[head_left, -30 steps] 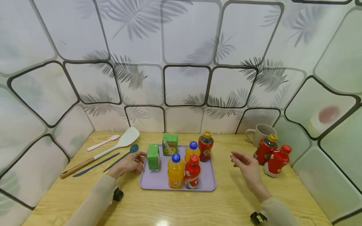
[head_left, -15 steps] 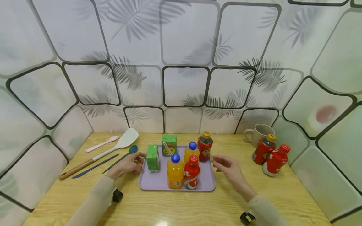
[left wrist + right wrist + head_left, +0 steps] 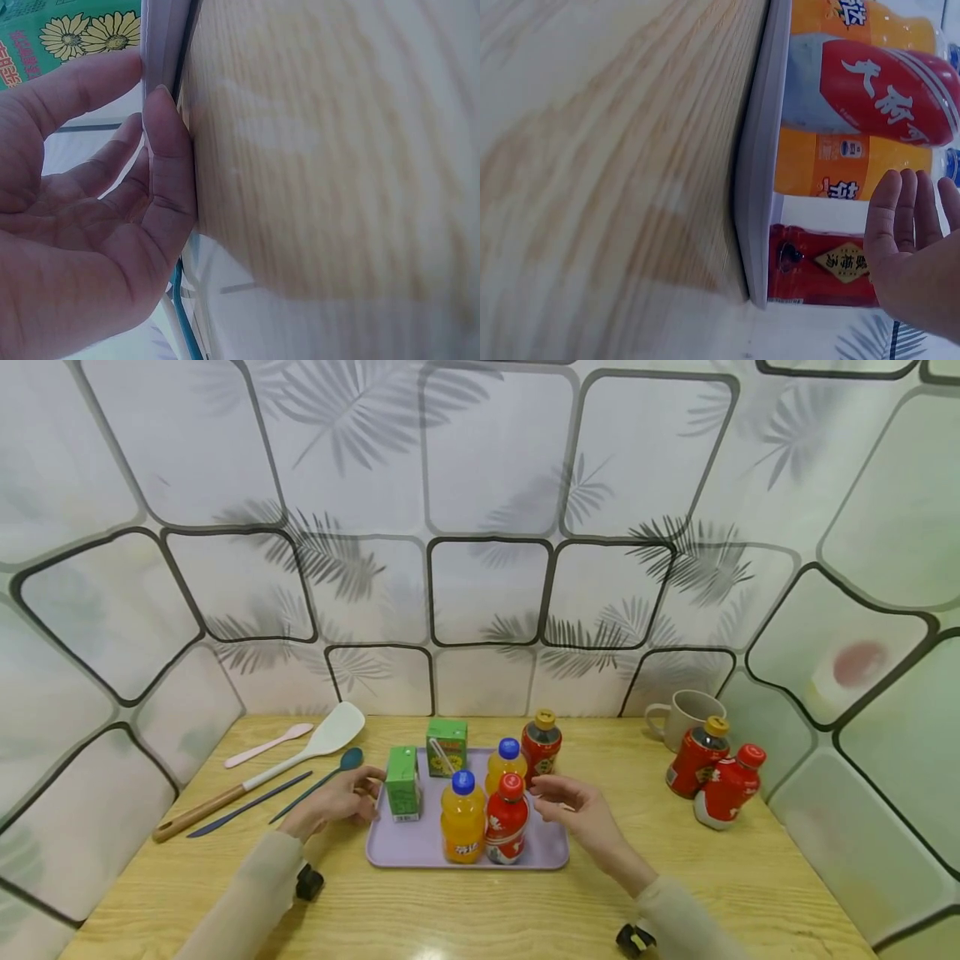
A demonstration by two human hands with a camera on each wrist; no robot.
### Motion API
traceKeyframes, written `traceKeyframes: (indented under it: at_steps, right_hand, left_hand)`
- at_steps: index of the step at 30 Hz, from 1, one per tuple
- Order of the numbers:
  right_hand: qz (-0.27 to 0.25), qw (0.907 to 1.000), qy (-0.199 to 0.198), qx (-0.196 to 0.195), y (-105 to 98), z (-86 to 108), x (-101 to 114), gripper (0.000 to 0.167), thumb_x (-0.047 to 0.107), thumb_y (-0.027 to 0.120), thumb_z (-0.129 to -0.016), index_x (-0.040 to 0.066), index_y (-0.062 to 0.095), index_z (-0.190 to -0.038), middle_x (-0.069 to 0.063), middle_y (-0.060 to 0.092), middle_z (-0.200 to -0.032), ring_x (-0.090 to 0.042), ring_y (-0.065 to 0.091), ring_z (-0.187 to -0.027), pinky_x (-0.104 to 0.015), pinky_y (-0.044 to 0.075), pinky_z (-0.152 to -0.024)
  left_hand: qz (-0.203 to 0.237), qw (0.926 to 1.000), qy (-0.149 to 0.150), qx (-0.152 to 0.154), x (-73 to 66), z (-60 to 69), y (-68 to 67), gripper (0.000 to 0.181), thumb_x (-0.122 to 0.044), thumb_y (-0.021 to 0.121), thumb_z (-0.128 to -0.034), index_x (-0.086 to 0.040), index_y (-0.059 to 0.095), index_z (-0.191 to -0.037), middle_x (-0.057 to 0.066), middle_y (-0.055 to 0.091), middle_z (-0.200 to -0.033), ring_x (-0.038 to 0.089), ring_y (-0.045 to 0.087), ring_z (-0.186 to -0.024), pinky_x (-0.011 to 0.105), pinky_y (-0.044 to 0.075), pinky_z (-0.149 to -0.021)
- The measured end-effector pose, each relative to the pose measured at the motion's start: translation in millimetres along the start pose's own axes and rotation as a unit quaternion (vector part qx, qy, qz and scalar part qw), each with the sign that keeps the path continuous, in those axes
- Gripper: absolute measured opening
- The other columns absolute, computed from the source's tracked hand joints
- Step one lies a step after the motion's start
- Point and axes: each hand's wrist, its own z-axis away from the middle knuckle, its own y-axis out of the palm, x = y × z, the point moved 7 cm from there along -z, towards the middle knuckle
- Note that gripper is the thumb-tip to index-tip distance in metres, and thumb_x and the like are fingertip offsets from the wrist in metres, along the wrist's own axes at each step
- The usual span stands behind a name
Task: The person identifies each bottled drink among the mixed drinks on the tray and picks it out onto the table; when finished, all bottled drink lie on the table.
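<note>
My left hand [image 3: 341, 800] rests on the table at the left edge of a lilac tray [image 3: 551, 852]; in the left wrist view its loosely bent fingers [image 3: 166, 142] touch the tray's rim and outer wall. Over the tray's right side is my right hand [image 3: 588, 822], fingers spread and holding nothing. A red-capped bottle [image 3: 507, 827] stands just left of it, a dark red bottle with a yellow cap [image 3: 542, 750] behind. Two orange drink bottles with blue caps, one in front [image 3: 462, 822] and one behind [image 3: 504, 768], and two green juice boxes, left [image 3: 403, 785] and back [image 3: 447, 750], share the tray.
At the right stand a beige mug [image 3: 686, 718], a yellow-capped bottle [image 3: 697, 762] and a red-capped bottle [image 3: 727, 793]. On the left lie a wooden-handled spatula [image 3: 281, 764], a pink spoon [image 3: 268, 745], a blue knife [image 3: 251, 804] and a teal spoon [image 3: 318, 785].
My right hand has moved left, from the table near the right-hand bottles to over the tray beside the red-capped bottle. The left hand stays at the tray's left edge.
</note>
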Motion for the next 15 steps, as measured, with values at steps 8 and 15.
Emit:
traceKeyframes:
  at_steps: [8, 15]
  right_hand:
    - [0.026, 0.9980, -0.053, 0.024, 17.6, 1.3, 10.3, 0.047, 0.008, 0.075, -0.083, 0.002, 0.062, -0.128, -0.011, 0.062, -0.114, -0.010, 0.059, -0.101, -0.026, 0.055, -0.083]
    - [0.063, 0.9971, -0.036, 0.024, 31.3, 0.3, 10.0, 0.052, 0.013, 0.082, -0.078, 0.009, 0.064, -0.127, -0.009, 0.052, -0.115, -0.014, 0.053, -0.104, -0.031, 0.053, -0.084]
  left_hand:
    - [-0.003, 1.0000, 0.000, 0.005, -0.4, 0.2, 0.4, 0.066, 0.005, 0.070, -0.0755, -0.001, 0.046, -0.137, 0.015, 0.052, -0.106, 0.019, 0.055, -0.079, 0.031, 0.052, -0.064]
    - [-0.002, 1.0000, 0.002, 0.006, -1.4, 1.7, 0.6, 0.066, 0.004, 0.070, -0.0751, 0.000, 0.046, -0.136, 0.015, 0.052, -0.106, 0.019, 0.055, -0.079, 0.031, 0.052, -0.065]
